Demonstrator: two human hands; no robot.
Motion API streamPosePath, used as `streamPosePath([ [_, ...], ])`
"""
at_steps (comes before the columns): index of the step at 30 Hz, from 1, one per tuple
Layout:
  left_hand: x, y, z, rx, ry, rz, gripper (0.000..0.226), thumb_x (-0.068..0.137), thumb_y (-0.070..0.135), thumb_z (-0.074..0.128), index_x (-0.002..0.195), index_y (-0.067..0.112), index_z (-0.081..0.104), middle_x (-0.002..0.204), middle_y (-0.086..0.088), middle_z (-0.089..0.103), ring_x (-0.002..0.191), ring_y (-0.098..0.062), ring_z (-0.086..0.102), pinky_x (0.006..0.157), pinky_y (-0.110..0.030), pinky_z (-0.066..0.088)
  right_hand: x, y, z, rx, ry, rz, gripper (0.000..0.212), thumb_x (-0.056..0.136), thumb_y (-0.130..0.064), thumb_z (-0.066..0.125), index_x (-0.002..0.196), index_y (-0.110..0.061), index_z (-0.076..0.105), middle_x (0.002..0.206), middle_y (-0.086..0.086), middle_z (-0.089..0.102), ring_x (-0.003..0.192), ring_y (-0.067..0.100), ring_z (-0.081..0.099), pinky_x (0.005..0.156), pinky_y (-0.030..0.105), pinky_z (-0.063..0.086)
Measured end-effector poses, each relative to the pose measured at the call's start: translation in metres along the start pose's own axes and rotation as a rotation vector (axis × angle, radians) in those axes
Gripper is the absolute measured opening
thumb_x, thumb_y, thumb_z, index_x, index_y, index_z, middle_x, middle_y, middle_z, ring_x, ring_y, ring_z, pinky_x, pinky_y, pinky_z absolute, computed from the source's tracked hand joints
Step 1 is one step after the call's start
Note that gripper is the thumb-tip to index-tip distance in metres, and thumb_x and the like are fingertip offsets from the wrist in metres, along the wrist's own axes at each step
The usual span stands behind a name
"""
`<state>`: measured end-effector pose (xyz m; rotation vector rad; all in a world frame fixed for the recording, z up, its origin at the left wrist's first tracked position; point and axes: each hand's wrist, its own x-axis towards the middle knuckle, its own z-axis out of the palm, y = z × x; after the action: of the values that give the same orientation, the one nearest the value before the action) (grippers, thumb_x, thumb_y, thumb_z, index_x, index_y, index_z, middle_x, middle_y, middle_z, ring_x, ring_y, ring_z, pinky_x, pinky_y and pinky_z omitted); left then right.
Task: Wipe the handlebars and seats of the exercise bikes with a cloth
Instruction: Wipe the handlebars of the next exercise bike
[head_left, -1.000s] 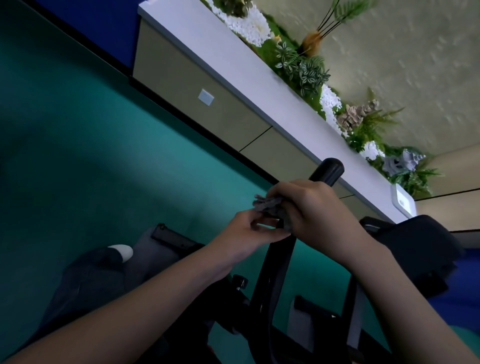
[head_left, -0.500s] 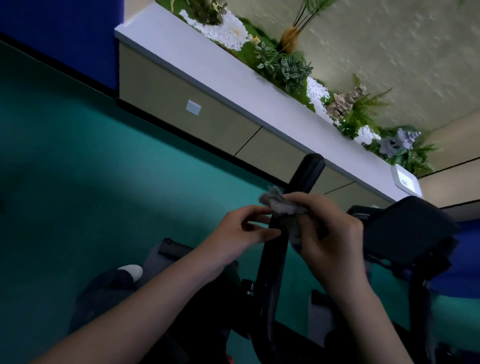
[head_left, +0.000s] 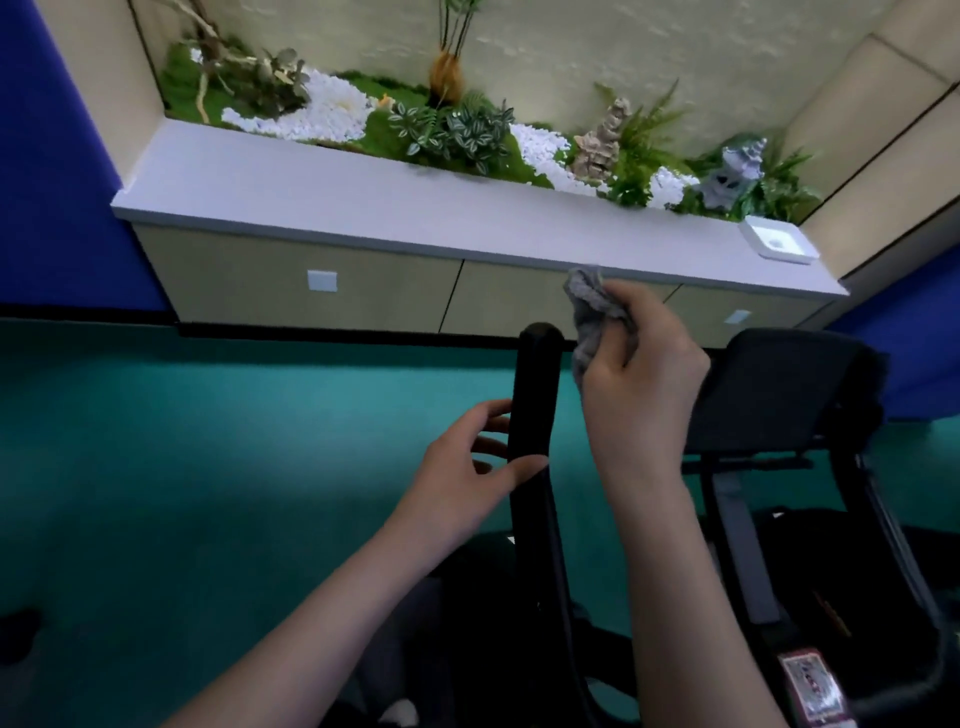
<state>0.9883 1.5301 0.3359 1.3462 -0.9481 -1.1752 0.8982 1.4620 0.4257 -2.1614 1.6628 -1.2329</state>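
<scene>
A black handlebar (head_left: 535, 395) of the exercise bike rises in the middle of the view, its rounded tip uppermost. My left hand (head_left: 467, 467) curls round its shaft from the left, thumb laid across the front. My right hand (head_left: 641, 379) is just right of the bar's tip and grips a crumpled grey cloth (head_left: 589, 312), which sticks up above the fingers and stands slightly apart from the bar. A black padded console or seat part (head_left: 789, 384) sits to the right.
Teal floor (head_left: 208, 467) spreads to the left. A long cabinet with a white top (head_left: 415, 218) runs along the wall, with plants and white pebbles (head_left: 332, 114) behind it and a white tray (head_left: 776, 244) at its right end. Bike frame (head_left: 779, 597) fills the lower right.
The view has swung level. My right hand has lifted the cloth off the handlebar, up and to the right. My left hand has slid lower on the bar.
</scene>
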Motion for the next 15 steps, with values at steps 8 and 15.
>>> streamPosePath([
  [8,0.012,0.002,-0.007,0.091,-0.011,0.053,0.041,0.074,0.014,0.077,0.097,0.041,0.056,0.094,0.02,0.065,0.084,0.001,0.061,0.079,-0.03,0.052,0.003,0.0,0.022,-0.01,-0.117,0.114,0.031,0.093,-0.003,0.041,0.113,-0.014,0.062,0.105,0.004,0.065,0.092,0.017,0.056,0.076,0.024,0.041],
  [15,0.016,0.003,-0.013,0.064,-0.089,0.03,0.037,0.077,0.008,0.073,0.112,0.015,0.063,0.101,0.004,0.069,0.086,-0.012,0.064,0.082,-0.035,0.052,-0.019,0.019,0.037,0.443,-0.098,0.444,0.027,0.094,-0.005,0.043,0.102,-0.021,0.063,0.09,-0.01,0.066,0.088,0.005,0.059,0.077,0.019,0.044],
])
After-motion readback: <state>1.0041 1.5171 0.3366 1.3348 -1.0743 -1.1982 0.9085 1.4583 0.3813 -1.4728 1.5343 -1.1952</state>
